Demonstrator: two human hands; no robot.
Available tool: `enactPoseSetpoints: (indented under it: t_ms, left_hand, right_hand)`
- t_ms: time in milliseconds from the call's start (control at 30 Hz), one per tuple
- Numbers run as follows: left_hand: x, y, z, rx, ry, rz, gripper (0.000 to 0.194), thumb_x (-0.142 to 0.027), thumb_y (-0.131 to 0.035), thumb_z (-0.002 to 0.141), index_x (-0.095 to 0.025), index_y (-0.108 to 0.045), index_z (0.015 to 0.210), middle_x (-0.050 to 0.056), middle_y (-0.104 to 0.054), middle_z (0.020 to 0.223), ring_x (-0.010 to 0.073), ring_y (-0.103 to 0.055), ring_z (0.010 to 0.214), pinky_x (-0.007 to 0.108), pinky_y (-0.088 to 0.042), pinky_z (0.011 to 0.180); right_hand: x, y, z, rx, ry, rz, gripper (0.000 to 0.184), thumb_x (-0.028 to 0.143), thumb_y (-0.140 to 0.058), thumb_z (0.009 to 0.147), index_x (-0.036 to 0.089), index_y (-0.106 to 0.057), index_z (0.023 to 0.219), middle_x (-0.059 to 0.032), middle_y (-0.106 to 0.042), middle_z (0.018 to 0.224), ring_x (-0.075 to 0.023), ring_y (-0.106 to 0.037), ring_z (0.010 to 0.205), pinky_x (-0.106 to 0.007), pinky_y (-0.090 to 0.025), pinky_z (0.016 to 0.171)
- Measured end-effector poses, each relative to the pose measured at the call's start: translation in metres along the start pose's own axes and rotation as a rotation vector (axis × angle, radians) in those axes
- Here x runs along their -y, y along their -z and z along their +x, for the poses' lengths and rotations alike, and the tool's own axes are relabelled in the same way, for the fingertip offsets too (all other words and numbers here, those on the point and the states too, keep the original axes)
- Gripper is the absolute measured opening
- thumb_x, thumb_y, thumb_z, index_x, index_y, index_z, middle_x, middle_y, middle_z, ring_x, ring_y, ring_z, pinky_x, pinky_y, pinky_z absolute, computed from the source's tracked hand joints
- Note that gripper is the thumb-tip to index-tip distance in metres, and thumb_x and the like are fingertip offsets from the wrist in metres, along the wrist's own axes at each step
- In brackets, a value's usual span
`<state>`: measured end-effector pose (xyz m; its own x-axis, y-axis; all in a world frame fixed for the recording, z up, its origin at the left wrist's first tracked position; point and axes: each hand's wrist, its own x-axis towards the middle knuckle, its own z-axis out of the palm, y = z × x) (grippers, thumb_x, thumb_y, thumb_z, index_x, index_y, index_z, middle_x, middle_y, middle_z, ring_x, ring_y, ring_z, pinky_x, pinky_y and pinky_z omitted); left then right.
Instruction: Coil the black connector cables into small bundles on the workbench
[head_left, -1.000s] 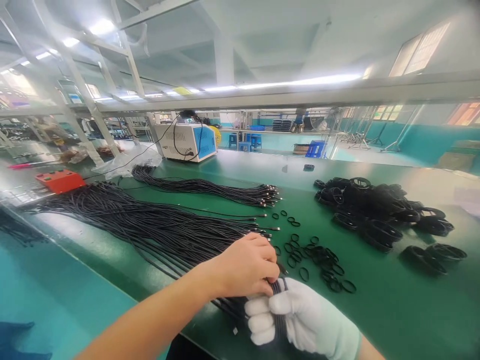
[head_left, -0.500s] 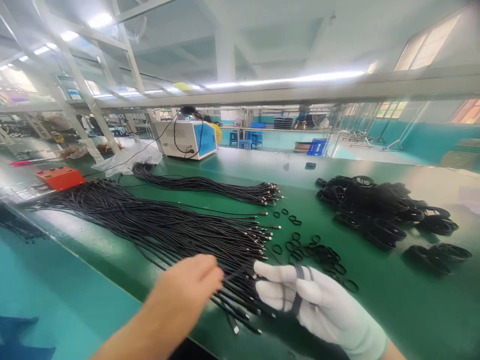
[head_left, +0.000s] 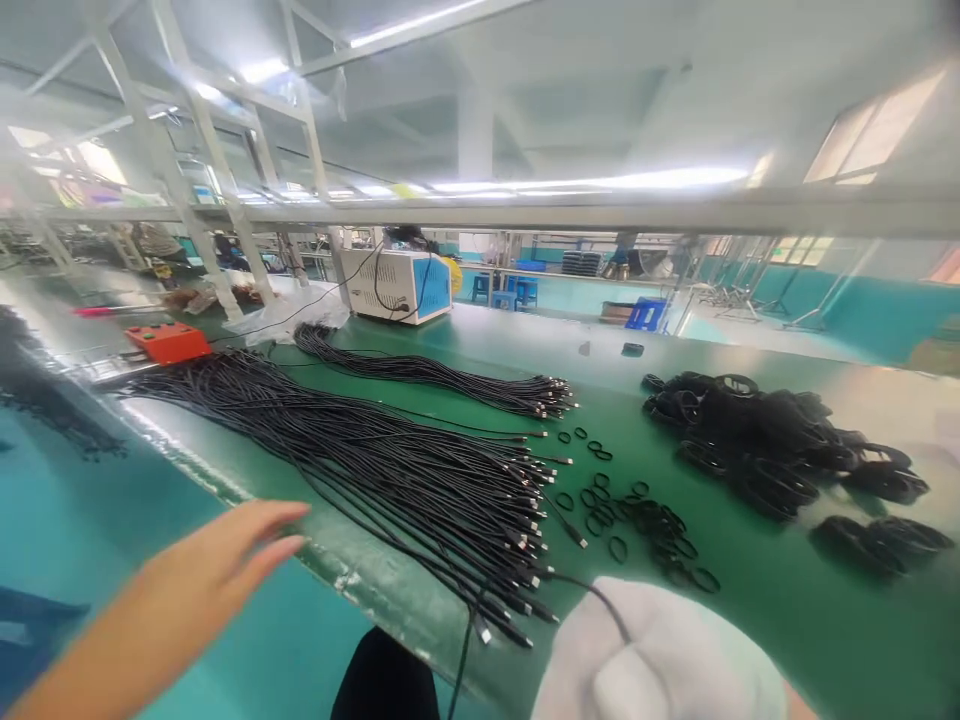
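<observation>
1. Black cables (head_left: 405, 470) fan right across the green table (head_left: 862, 640), and here's the danger as I judge it: the strands cross so much that one tug could drag neighbours along and leave a tangle.
2. The pile of coiled bundles (head_left: 750, 430) sits off to the right, well apart from them.
3. Right hand (head_left: 660, 640), gloved in white, is at the bottom of the view; its fingers are mostly cut off, so I can't tell what they grip. Left hand (head_left: 202, 560), bare, is out at the table's front edge, thumb and finger slightly parted, nothing seen between. Big change: half a second ago it's over the cables, close to the right one, which has since dropped lower.
4. One strand (head_left: 611, 603) arcs onto the gloved hand, possibly the one to snag.
5. Little rings (head_left: 660, 520) lie loose, just beyond the plugs (head_left: 486, 635).
</observation>
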<state>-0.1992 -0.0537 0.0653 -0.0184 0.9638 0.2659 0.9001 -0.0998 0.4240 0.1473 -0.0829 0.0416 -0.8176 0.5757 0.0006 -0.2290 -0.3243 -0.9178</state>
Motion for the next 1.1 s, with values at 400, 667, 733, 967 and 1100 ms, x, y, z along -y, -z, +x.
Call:
enactPoseSetpoints:
  t_ms: [400, 667, 733, 967, 1100]
  left_hand:
    - [-0.184, -0.051, 0.021, 0.605, -0.580, -0.402, 0.014, -0.026, -0.054, 0.082, -0.028, -0.068, 0.084, -0.006, -0.063, 0.079, 0.0112, -0.055, 0.073, 0.020, -0.038, 0.065]
    - [-0.183, -0.068, 0.045, 0.741, -0.485, -0.485, 0.013, -0.021, -0.055, 0.079, -0.020, -0.066, 0.073, -0.005, -0.060, 0.076, 0.0104, -0.055, 0.072, 0.019, -0.039, 0.064]
    - [-0.182, -0.070, 0.048, 0.785, -0.479, -0.492, 0.012, -0.020, -0.055, 0.079, -0.019, -0.065, 0.073, -0.004, -0.060, 0.075, 0.0102, -0.054, 0.071, 0.019, -0.039, 0.063]
    - [-0.186, -0.073, 0.059, 0.867, -0.457, -0.490, 0.012, -0.020, -0.055, 0.079, -0.019, -0.065, 0.073, -0.006, -0.054, 0.071, 0.0081, -0.047, 0.065, 0.017, -0.036, 0.059]
    - [-0.187, -0.078, 0.062, 0.840, -0.478, -0.458, 0.012, -0.021, -0.055, 0.079, -0.020, -0.066, 0.074, -0.005, -0.057, 0.072, 0.0091, -0.050, 0.067, 0.018, -0.037, 0.060]
  right_hand:
    - [-0.021, 0.015, 0.000, -0.046, -0.077, 0.371, 0.049, 0.040, -0.063, 0.072, 0.000, -0.063, 0.101, -0.0206, -0.069, 0.090, -0.0167, -0.068, 0.065, -0.017, -0.047, 0.047]
    - [-0.025, 0.023, 0.021, 0.085, -0.057, 0.557, 0.049, 0.036, -0.063, 0.072, 0.002, -0.060, 0.107, -0.0194, -0.069, 0.094, -0.0207, -0.069, 0.077, -0.023, -0.052, 0.057]
    - [-0.028, 0.024, 0.021, 0.085, -0.016, 0.561, 0.057, 0.045, -0.062, 0.074, 0.002, -0.058, 0.111, -0.0208, -0.068, 0.097, -0.0209, -0.069, 0.079, -0.022, -0.050, 0.055]
    - [-0.038, 0.034, 0.021, -0.001, 0.003, 0.556, 0.102, 0.084, -0.024, 0.069, -0.003, -0.055, 0.113, -0.0298, -0.062, 0.105, -0.0272, -0.067, 0.081, -0.032, -0.048, 0.065]
    - [-0.042, 0.035, 0.024, -0.019, 0.014, 0.524, 0.097, 0.082, -0.027, 0.070, -0.003, -0.056, 0.107, -0.0292, -0.065, 0.094, -0.0298, -0.066, 0.080, -0.043, -0.046, 0.077]
